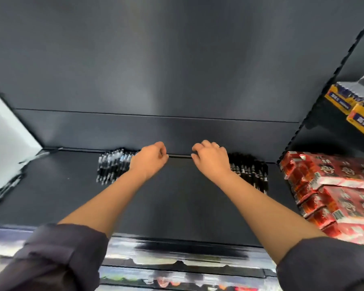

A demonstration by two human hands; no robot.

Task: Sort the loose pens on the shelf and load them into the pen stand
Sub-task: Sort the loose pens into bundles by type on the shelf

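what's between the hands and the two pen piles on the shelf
Nothing visible. The left hand is right beside the left pen pile, and the right hand is right beside the right pen pile; no object lies in either gap. No pen stand is in view, so the way there can't be judged.

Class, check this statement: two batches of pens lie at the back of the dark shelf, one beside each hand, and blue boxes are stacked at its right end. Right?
Not quite: the head view shows the stacked boxes are red, not blue. The rest holds: one batch of pens beside the left hand, a second batch beside the right hand, at the back of the shelf.
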